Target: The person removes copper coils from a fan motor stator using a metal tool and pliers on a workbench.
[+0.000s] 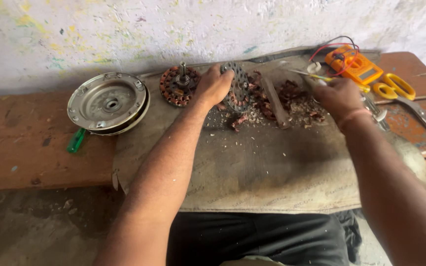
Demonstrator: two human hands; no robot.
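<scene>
On a brown sackcloth mat (252, 167) spread over the low wooden bench (30, 152), the left hand (213, 86) grips a dark toothed round metal core (239, 86), holding it upright on edge near the far side of the mat. Right hand (338, 96) — fingers curled around a thin yellow-handled tool (321, 77), just beside a heap of reddish-brown wire scraps (292, 101). Copper-wound round stator with centre shaft (178, 84) lies left of the core, close by. Further left, a grey round metal cover (107, 102) and a green-handled tool (76, 140). Far right — orange multimeter (355, 65), yellow-handled scissors (395, 88).
</scene>
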